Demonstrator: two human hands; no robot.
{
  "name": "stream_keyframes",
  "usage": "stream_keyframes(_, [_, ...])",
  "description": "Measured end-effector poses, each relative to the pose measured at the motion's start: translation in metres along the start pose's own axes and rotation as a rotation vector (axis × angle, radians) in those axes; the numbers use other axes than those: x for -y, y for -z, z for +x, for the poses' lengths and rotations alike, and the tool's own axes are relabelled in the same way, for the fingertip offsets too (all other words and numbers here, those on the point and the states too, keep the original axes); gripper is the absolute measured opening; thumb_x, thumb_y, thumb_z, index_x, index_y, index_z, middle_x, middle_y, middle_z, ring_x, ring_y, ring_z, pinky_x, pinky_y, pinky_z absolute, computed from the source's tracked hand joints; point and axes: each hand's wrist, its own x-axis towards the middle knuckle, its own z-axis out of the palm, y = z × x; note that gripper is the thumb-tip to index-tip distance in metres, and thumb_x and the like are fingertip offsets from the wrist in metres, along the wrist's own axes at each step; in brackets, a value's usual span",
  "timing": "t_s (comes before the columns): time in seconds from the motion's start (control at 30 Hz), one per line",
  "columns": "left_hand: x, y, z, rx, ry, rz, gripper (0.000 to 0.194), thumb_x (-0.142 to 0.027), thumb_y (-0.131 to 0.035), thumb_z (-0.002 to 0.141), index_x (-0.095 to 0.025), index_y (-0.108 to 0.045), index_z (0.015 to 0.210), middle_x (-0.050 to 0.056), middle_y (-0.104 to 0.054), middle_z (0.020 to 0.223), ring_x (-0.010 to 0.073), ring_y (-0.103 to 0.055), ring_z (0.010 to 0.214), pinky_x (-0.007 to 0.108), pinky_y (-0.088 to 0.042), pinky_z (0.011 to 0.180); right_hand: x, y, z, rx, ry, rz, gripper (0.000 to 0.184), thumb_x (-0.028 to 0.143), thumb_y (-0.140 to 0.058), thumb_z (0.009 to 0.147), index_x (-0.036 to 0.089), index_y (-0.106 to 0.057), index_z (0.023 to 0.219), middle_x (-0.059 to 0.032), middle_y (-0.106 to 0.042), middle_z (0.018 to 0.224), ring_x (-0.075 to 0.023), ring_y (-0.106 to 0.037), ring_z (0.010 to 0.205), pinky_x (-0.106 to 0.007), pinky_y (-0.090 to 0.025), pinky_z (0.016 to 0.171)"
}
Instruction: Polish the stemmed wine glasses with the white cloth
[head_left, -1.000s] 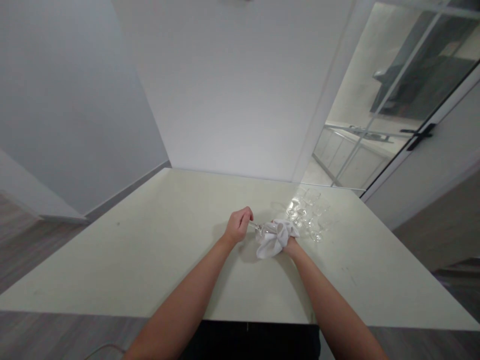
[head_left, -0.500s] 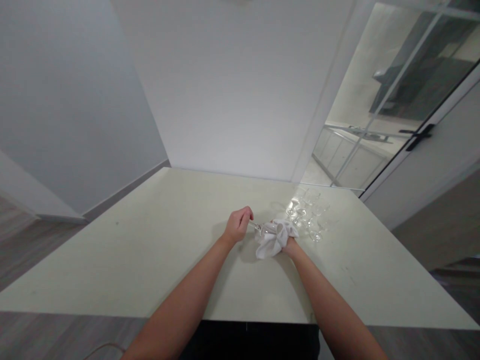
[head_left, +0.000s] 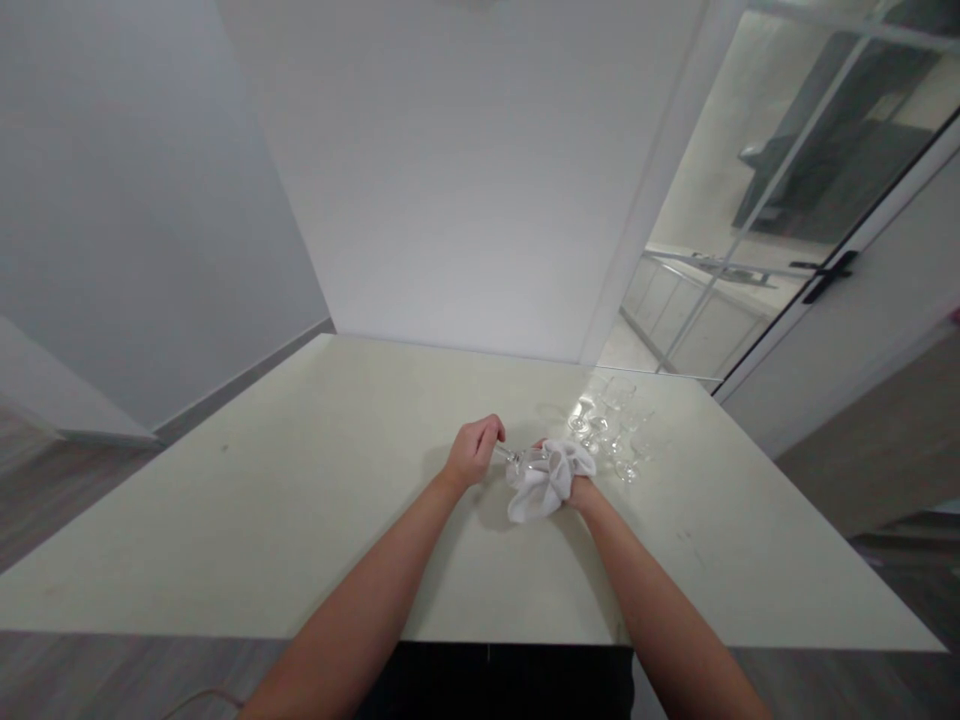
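Observation:
My left hand (head_left: 475, 449) is closed around the stem end of a clear wine glass (head_left: 516, 464), which lies tilted sideways above the table. The glass's bowl points right, toward a white cloth (head_left: 541, 492). My right hand (head_left: 579, 491) grips that cloth, pressed against the bowl; most of its fingers are hidden beneath the folds. Just beyond the right hand, several clear stemmed glasses (head_left: 616, 425) stand grouped on the table.
The pale table (head_left: 300, 480) spreads out on both sides of my arms. A white wall (head_left: 465, 200) rises at its far edge. To the right is a glass-paned door with a black handle (head_left: 831, 275).
Both hands stay nearly in place, still holding the glass and the cloth. The cloth's folds shift slightly, and the whole view has moved a little.

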Motion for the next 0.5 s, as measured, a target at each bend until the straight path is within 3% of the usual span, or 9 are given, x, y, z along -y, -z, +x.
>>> stream_keyframes(0.1, [0.0,0.0,0.0,0.004,0.01,-0.023,0.048,-0.047,-0.027,0.096,-0.017,-0.054,0.07,-0.001,-0.045,0.057,0.0129,-0.043,0.056,0.026,-0.034,0.056,0.007,-0.002,-0.002,0.052,0.003,0.007,0.021,0.041,-0.07,0.066,0.027,-0.062,0.079,-0.0006,-0.064,0.078,-0.0202,-0.062,0.077,-0.036,-0.052,0.078])
stream_keyframes(0.23, [0.0,-0.001,0.0,-0.002,-0.005,-0.035,0.048,-0.047,-0.027,0.097,-0.018,-0.054,0.071,-0.001,-0.044,0.057,0.0126,-0.042,0.055,0.026,-0.034,0.056,0.006,-0.001,-0.002,0.066,0.031,-0.048,0.02,0.039,-0.07,0.065,0.026,-0.063,0.078,-0.0013,-0.066,0.081,-0.0216,-0.063,0.084,-0.038,-0.049,0.089])
stream_keyframes(0.37, [-0.001,-0.001,0.0,-0.016,-0.025,-0.013,0.045,-0.045,-0.029,0.096,-0.017,-0.054,0.072,-0.001,-0.044,0.058,0.0125,-0.042,0.055,0.027,-0.034,0.056,-0.012,0.008,-0.002,-0.068,0.069,-0.171,0.028,0.035,-0.077,0.056,0.029,-0.066,0.081,-0.0013,-0.068,0.097,-0.0252,-0.058,0.109,-0.042,-0.032,0.11])
stream_keyframes(0.5, [-0.001,0.001,0.001,-0.04,-0.019,-0.027,0.044,-0.045,-0.03,0.096,-0.017,-0.055,0.071,-0.001,-0.044,0.058,0.0122,-0.042,0.055,0.026,-0.033,0.056,-0.021,0.012,-0.007,-0.117,0.035,-0.218,0.037,0.034,-0.082,0.05,0.029,-0.068,0.084,-0.0038,-0.067,0.108,-0.0293,-0.052,0.121,-0.047,-0.023,0.116])
